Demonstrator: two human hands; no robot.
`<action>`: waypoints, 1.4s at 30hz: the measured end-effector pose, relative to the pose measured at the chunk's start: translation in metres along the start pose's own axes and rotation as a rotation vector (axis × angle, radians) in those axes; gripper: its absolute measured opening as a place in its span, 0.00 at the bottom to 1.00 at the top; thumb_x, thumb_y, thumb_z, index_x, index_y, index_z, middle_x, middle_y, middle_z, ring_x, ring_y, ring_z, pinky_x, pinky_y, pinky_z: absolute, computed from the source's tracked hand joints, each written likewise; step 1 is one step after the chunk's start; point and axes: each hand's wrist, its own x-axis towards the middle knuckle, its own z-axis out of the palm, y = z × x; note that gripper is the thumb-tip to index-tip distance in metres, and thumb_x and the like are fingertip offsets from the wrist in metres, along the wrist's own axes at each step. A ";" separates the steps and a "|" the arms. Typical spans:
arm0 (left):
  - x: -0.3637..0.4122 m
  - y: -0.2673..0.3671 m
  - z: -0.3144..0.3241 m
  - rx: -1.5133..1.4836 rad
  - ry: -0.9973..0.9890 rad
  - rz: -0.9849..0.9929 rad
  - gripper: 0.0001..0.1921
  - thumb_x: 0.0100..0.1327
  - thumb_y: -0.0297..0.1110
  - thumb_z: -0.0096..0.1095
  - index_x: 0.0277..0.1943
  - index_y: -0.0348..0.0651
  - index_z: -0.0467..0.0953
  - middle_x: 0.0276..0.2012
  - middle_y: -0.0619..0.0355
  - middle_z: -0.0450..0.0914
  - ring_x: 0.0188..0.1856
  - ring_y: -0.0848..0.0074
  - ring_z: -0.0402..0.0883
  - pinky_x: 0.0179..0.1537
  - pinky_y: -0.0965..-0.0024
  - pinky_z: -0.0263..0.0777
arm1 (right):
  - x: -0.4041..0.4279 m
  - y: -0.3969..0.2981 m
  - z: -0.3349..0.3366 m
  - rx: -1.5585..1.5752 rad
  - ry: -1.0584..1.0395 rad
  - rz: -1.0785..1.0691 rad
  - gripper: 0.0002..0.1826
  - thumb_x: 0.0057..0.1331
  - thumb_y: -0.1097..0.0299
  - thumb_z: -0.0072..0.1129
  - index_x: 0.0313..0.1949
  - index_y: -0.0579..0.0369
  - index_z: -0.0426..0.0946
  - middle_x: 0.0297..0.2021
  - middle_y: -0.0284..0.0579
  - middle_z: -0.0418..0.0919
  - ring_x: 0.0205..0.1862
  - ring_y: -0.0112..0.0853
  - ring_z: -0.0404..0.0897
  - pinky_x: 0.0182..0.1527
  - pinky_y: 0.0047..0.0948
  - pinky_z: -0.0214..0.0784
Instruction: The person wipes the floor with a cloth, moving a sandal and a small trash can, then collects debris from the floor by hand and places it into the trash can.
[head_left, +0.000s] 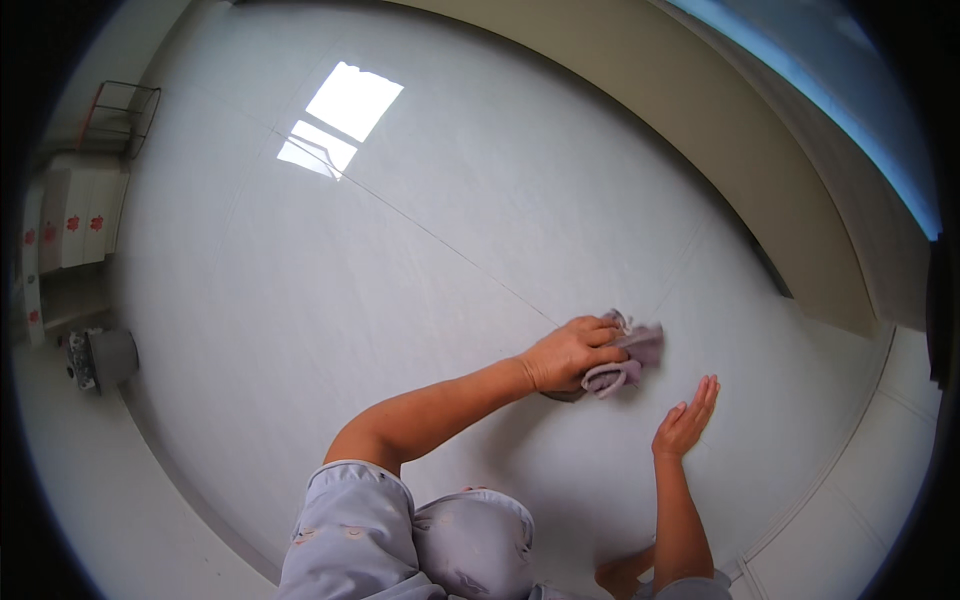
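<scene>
My left hand (574, 352) grips a bunched mauve cloth (634, 356) and presses it on the glossy pale tiled floor (420, 300). Part of the cloth sticks out past the fingers and looks blurred. To the right and nearer my body, my right hand (690, 420) is raised with its fingers straight and close together, and nothing is in it. A knee in light patterned fabric (476, 540) is between my arms at the bottom. Part of a bare foot or leg (622, 574) shows beside my right forearm.
A long beige furniture base or panel (675, 112) curves along the upper right. At the left stand a wire rack (120, 120), white drawers or boxes with red marks (86, 217) and a grey bin-like container (112, 356). A threshold strip (817, 487) runs at lower right.
</scene>
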 end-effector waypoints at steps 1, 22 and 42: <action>0.004 0.007 0.008 0.006 0.033 -0.023 0.26 0.46 0.28 0.72 0.52 0.43 0.78 0.51 0.47 0.79 0.60 0.49 0.75 0.62 0.55 0.71 | -0.008 0.005 -0.010 0.006 0.011 -0.006 0.28 0.77 0.64 0.32 0.73 0.61 0.58 0.73 0.55 0.59 0.75 0.53 0.57 0.74 0.51 0.50; -0.069 -0.091 -0.343 0.997 0.580 -0.662 0.27 0.55 0.32 0.68 0.60 0.47 0.76 0.52 0.47 0.81 0.56 0.50 0.79 0.57 0.57 0.74 | 0.073 -0.121 0.032 0.245 -0.132 -0.295 0.31 0.69 0.70 0.42 0.72 0.62 0.59 0.73 0.52 0.60 0.77 0.48 0.56 0.77 0.50 0.47; -0.044 -0.070 -0.172 0.685 0.079 -0.412 0.27 0.49 0.28 0.72 0.56 0.48 0.78 0.57 0.48 0.79 0.65 0.50 0.73 0.65 0.54 0.68 | 0.135 -0.339 0.107 1.272 0.222 0.406 0.15 0.62 0.81 0.47 0.49 0.57 0.71 0.44 0.43 0.71 0.45 0.34 0.71 0.54 0.34 0.67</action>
